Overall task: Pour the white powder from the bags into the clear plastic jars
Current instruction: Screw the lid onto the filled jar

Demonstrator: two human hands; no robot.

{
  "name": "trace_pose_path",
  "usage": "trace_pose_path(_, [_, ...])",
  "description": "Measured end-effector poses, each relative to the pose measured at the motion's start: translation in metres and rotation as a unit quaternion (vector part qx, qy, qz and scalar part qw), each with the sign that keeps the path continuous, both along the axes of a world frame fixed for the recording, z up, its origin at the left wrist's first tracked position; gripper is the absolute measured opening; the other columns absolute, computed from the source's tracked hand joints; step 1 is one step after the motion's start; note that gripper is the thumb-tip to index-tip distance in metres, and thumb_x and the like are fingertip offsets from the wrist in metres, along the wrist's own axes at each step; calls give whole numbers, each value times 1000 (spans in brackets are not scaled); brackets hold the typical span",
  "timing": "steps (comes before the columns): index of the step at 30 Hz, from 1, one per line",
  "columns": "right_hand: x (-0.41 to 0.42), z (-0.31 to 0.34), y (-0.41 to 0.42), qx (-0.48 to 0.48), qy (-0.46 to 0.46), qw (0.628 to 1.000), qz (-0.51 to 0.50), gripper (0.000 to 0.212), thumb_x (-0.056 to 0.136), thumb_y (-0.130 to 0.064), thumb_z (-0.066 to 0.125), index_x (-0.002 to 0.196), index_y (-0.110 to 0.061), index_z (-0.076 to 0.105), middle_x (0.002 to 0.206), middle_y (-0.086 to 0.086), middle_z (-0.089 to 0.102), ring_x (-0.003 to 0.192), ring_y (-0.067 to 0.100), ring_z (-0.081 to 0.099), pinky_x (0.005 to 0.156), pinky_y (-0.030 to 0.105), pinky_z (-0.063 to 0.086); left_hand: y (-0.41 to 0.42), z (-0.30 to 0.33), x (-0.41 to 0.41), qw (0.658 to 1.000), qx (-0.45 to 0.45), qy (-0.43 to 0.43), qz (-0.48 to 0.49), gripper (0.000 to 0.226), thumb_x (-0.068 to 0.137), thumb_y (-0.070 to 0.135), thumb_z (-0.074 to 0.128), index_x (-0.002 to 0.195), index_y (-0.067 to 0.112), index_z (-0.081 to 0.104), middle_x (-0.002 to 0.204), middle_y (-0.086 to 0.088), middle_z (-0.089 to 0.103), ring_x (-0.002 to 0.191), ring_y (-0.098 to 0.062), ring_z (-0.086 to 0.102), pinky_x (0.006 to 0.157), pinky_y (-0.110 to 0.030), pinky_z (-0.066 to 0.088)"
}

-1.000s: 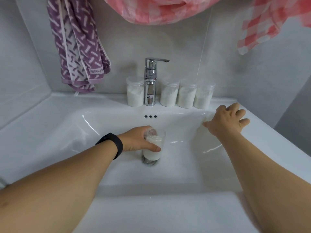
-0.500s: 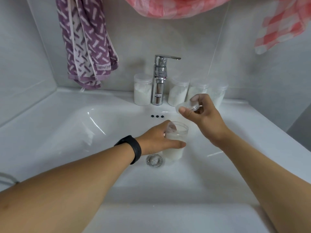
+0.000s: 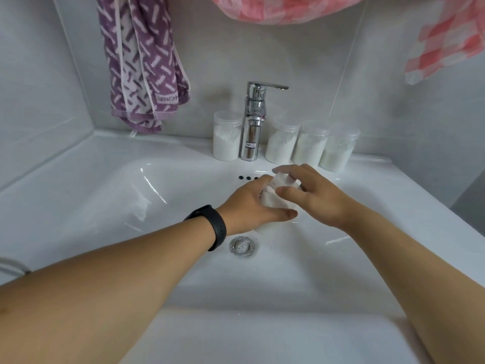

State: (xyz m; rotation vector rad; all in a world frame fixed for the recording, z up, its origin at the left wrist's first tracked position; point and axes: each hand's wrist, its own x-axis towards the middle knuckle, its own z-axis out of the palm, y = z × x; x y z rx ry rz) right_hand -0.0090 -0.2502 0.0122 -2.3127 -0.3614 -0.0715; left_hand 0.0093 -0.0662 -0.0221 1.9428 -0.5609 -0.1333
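Jar of white powder (image 3: 273, 199) gripped round its side by the left hand (image 3: 249, 206) above the sink (image 3: 105, 195), lid (image 3: 284, 179) pinched onto it by the right hand (image 3: 317, 198)

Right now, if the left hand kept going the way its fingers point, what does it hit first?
The left hand already grips the jar, fingers pointing right. Straight on, it would likely meet the right hand on the jar's top; depth is unclear.

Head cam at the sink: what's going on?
A person is capping a clear plastic jar of white powder over the white sink basin. The left hand grips the jar's body; the right hand holds a clear lid at its mouth. Four more filled, lidded jars flank the chrome faucet.
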Motion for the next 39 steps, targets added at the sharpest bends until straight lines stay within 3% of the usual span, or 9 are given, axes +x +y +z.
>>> trace_pose_path(5, [2, 1, 8, -54, -82, 992, -83, 34, 94, -62, 56, 106, -30, 62, 103, -8, 63, 95, 9, 60, 77, 28, 46, -12, 0, -7, 999, -16, -14, 28, 58, 70, 44, 89, 117, 33, 56, 103, 15, 67, 89, -2, 68, 73, -22, 58])
trace_pose_path(11, [5, 11, 2, 58, -125, 959, -247, 43, 91, -52, 55, 75, -13, 50, 71, -2, 51, 65, 18, 46, 61, 35, 38, -7, 4, -3, 997, -67, 44, 18, 70, 72, 35, 91, 127, 30, 47, 119, 6, 58, 98, -8, 66, 84, -28, 58])
trace_pose_path(17, [-1, 20, -4, 97, -143, 952, -252, 58, 91, -57, 50, 93, 0, 62, 89, 17, 67, 85, 33, 59, 72, 42, 48, -6, 7, -2, 977, -150, 154, -17, 53, 80, 45, 80, 120, 18, 58, 122, -12, 66, 101, -23, 73, 92, -47, 59])
trace_pose_path(22, [-5, 24, -2, 123, -204, 953, -186, 60, 91, -56, 48, 92, 2, 64, 91, 22, 64, 88, 35, 57, 68, 38, 44, -4, 21, -10, 932, -167, 317, -61, 77, 89, 76, 43, 109, 5, 65, 83, -9, 66, 73, -26, 69, 65, -34, 58])
trace_pose_path(27, [-14, 25, 4, 77, -268, 956, -95, 31, 97, -50, 53, 87, -25, 67, 76, -6, 64, 71, 13, 56, 63, 30, 41, 5, 32, -17, 856, -123, 487, -120, 71, 85, 78, 34, 79, 12, 59, 55, 2, 49, 56, -18, 62, 46, -21, 50])
trace_pose_path(30, [-16, 28, 2, 84, -272, 956, -77, 27, 97, -46, 55, 88, -24, 68, 77, -6, 64, 72, 16, 57, 64, 30, 41, 7, 33, -20, 848, -97, 499, -149, 71, 84, 80, 31, 78, 14, 57, 53, 4, 49, 54, -15, 60, 40, -20, 47])
trace_pose_path(33, [-14, 26, 2, 92, -236, 960, -118, 32, 94, -46, 55, 82, -19, 67, 78, 3, 65, 73, 19, 56, 64, 31, 41, 2, 30, -19, 842, -168, 497, -129, 92, 85, 88, 23, 103, 9, 67, 82, -5, 70, 78, -26, 74, 41, -22, 50])
trace_pose_path(36, [-7, 23, 2, 136, -130, 959, -214, 44, 92, -46, 55, 84, -5, 66, 75, 8, 60, 70, 17, 51, 64, 33, 40, -3, 28, -19, 897, -209, 378, -93, 71, 89, 76, 44, 132, 22, 60, 115, -10, 68, 104, -32, 72, 49, -26, 52])
trace_pose_path(39, [-1, 20, -2, 175, -61, 950, -250, 43, 88, -50, 52, 83, -11, 71, 80, -2, 65, 77, 19, 58, 71, 35, 46, -5, 26, -21, 939, -180, 283, -71, 47, 93, 57, 57, 129, 28, 57, 122, -10, 67, 97, -27, 74, 56, -31, 55])
